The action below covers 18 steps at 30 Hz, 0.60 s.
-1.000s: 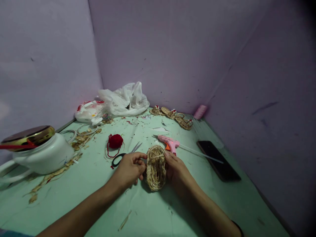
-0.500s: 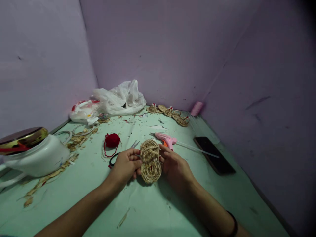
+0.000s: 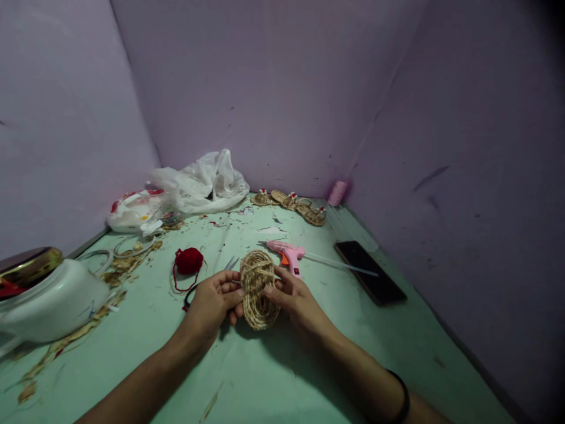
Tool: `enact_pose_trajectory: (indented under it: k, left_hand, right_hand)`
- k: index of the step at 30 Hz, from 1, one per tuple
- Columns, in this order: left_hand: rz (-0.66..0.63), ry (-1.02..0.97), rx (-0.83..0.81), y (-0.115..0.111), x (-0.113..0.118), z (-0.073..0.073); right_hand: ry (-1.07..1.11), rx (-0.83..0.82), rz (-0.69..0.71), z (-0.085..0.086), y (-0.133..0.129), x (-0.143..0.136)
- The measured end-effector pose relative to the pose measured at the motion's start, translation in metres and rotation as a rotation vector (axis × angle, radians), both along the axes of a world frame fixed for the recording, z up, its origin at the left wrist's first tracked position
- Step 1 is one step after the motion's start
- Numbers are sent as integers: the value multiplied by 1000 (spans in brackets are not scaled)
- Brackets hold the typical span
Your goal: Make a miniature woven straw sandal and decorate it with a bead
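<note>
A small woven straw slipper (image 3: 259,312) with a strap across its upper part is held up above the table between my hands. My left hand (image 3: 215,300) pinches its left edge, thumb in front and fingers behind. On the other side, my right hand (image 3: 300,300) grips the right edge, its thumb lying on the slipper's face near the strap. Scissors (image 3: 232,263) lie partly hidden behind my left hand. Just beyond the slipper is a pink glue gun (image 3: 285,252) with a long clear glue stick (image 3: 339,263) in its back.
A ball of red yarn (image 3: 189,261) lies left of the scissors. A black phone (image 3: 371,274) rests at right. Several finished straw slippers (image 3: 289,201), a pink thread spool (image 3: 338,193) and a white plastic bag (image 3: 205,182) line the back wall. A white pot (image 3: 75,300) stands left among straw scraps.
My right thumb has come over onto the slipper's face; before, it was off to the side. The whole scene has shifted a little leftward as the camera turned.
</note>
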<state>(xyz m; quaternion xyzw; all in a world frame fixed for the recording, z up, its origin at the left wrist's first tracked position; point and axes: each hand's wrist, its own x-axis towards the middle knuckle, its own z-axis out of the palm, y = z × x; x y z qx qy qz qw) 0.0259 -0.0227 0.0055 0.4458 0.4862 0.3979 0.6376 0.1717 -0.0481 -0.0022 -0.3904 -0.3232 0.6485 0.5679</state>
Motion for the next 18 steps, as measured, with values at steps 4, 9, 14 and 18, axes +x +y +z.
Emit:
enact_pose_trajectory:
  k: [4,9,14,18]
  left_hand:
    - [-55,71,84,-1,-2,2]
    - [118,171,220,6,-14,4]
    - [-118,206,547,7,-22,8]
    - [-210,185,536,6,-24,11]
  right_hand:
    - [75,2,64,1,0,1]
    - [263,-178,202,6,-1,7]
    - [334,-289,369,6,-1,9]
    - [328,-332,517,6,-3,9]
